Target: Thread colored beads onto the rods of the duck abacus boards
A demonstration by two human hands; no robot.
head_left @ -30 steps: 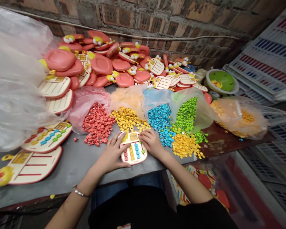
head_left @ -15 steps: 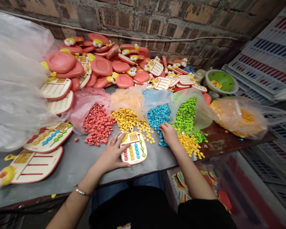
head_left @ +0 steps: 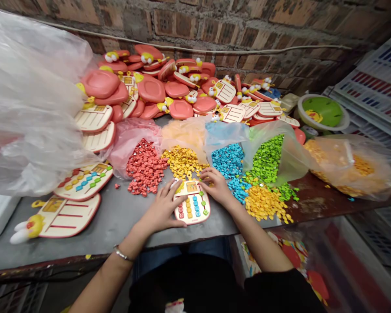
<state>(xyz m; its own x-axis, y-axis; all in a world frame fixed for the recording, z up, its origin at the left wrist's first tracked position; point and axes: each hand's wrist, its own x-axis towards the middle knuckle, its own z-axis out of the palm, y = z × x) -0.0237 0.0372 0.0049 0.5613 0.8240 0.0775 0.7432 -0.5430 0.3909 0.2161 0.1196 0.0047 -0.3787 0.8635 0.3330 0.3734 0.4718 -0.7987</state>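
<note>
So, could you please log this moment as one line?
left hand: spread on toy board; right hand: at its upper right corner; nearby: red bead heap, blue bead heap

Left hand (head_left: 161,209) holds a board (head_left: 193,203) with 4 bead columns (head_left: 196,206); right hand (head_left: 216,187) at its edge.

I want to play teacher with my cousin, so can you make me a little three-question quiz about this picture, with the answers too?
1. True or false: the right hand is buried in the green pieces.
2. Which color heap lies between the red pieces and the blue pieces? A) white B) yellow C) green
3. Fill in: a silvery ____ circles the wrist of the left hand.

Key:
1. False. It is at the upper right of the cream board.
2. B, the yellow pieces.
3. bracelet
</note>
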